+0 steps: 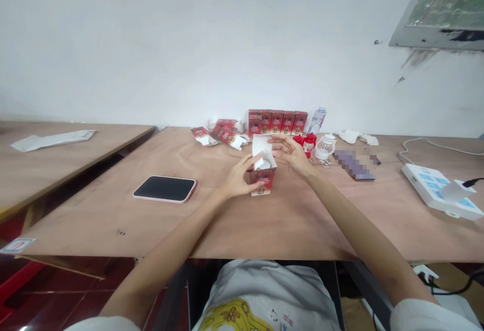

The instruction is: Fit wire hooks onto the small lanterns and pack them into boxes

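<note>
A small red box (263, 182) stands upright on the wooden table in front of me, its white top flap (260, 144) raised. Inside the opening shows the top of something white, mostly hidden by the box walls. My left hand (242, 176) grips the box from the left, thumb on the front and fingers at the upper edge. My right hand (291, 153) is at the flap's right edge, its fingers stretched out and slightly apart. Just beyond that hand are red mini lanterns (309, 144) and a white mini lantern (325, 145).
Closed red boxes (277, 121) stand in a row by the wall. Flattened cartons (227, 134) lie left of them. A bottle (317, 119) leans at the back. A phone (165, 189) lies left; a power strip (440, 190) with cables is at right.
</note>
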The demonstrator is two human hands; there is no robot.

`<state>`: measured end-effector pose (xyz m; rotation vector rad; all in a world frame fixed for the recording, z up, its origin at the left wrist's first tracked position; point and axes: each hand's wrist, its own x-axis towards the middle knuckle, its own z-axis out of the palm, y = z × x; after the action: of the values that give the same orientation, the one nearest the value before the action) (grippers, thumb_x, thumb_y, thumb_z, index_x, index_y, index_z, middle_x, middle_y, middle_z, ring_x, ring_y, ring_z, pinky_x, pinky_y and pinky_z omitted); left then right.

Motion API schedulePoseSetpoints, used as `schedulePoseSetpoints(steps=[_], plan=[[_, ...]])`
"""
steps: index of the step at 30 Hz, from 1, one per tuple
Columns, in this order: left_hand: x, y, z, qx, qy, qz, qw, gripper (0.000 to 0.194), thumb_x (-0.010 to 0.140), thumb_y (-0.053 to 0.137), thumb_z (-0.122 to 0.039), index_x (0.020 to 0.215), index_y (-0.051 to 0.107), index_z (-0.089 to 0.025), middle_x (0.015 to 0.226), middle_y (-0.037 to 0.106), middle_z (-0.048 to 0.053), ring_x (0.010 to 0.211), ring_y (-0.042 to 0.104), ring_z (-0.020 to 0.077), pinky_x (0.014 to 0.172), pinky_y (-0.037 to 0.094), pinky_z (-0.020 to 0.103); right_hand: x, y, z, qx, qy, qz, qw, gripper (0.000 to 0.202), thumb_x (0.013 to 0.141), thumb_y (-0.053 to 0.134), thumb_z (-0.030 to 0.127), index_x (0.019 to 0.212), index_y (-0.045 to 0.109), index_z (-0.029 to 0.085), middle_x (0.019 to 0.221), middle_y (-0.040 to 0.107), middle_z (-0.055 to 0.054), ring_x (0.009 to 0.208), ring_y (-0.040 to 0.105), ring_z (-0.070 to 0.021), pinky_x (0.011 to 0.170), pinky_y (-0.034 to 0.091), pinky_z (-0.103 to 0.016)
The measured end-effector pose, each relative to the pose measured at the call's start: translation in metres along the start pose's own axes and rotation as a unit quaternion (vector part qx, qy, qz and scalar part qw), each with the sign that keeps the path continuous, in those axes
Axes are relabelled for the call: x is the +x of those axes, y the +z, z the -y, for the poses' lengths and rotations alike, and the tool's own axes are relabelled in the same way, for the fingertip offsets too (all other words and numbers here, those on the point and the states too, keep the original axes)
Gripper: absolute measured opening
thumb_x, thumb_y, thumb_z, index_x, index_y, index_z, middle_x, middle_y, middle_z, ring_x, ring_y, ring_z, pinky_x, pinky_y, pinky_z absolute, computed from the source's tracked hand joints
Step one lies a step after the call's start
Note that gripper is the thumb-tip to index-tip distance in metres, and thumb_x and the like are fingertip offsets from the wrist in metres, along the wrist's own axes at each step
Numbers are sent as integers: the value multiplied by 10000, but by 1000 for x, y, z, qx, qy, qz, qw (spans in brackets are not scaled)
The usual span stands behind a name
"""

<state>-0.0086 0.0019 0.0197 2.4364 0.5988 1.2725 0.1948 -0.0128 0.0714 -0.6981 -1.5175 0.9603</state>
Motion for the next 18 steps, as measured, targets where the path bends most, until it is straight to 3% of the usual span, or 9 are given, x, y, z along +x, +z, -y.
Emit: schedulePoseSetpoints(steps=[3, 6, 9, 12, 15, 18], plan=[[0, -1, -1, 1, 12, 8, 1000, 717, 706, 693, -308, 1353, 386, -275, 1326, 448, 103, 1161, 510, 279, 846, 533, 384, 0, 6, -1, -54, -13, -3, 998, 508, 609, 774, 315, 1071, 570, 267, 1093, 587, -36, 925, 561, -166, 770, 502, -297], [1, -1, -2, -15, 12, 8, 1000, 634, 703, 691, -295, 1287, 449, -254, 1296, 466, 107, 1159, 510, 281, 860, 524, 401, -1, 11, 0, -113, -37, -33, 992, 630, 598, 777, 317, 1168, 510, 311, 1236, 489, -39, 858, 558, -152, 712, 517, -290], [2, 0, -3, -25, -7, 8, 1000, 593, 697, 695, -292, 1244, 471, -238, 1269, 474, 108, 1143, 516, 272, 842, 531, 388, -4, 15, 6, -166, -62, -40, 983, 733, 631, 758, 302, 1281, 424, 357, 1348, 407, -41, 887, 565, -168, 779, 519, -337], [3, 0, -3, -25, -21, 12, 999, 586, 702, 693, -288, 1238, 463, -241, 1254, 474, 102, 1140, 514, 263, 837, 537, 376, -9, 17, 16, -211, -92, 41, 972, 532, 767, 639, 306, 1271, 470, 326, 1272, 516, -44, 1042, 547, -225, 956, 433, -443], [4, 0, -2, -42, -29, 11, 999, 587, 703, 697, -288, 1229, 444, -230, 1213, 492, 98, 1090, 542, 243, 818, 546, 364, -13, 19, 20, -241, -122, 137, 953, 335, 857, 526, 336, 1186, 568, 294, 1199, 595, -46, 1151, 506, -256, 1028, 350, -493], [2, 3, 2, -58, -32, 15, 998, 582, 707, 694, -295, 1219, 430, -217, 1212, 495, 103, 1085, 549, 246, 818, 546, 370, -13, 20, 17, -261, -136, 156, 943, 319, 911, 441, 362, 1186, 588, 293, 1230, 595, -44, 1183, 499, -240, 1039, 341, -474]])
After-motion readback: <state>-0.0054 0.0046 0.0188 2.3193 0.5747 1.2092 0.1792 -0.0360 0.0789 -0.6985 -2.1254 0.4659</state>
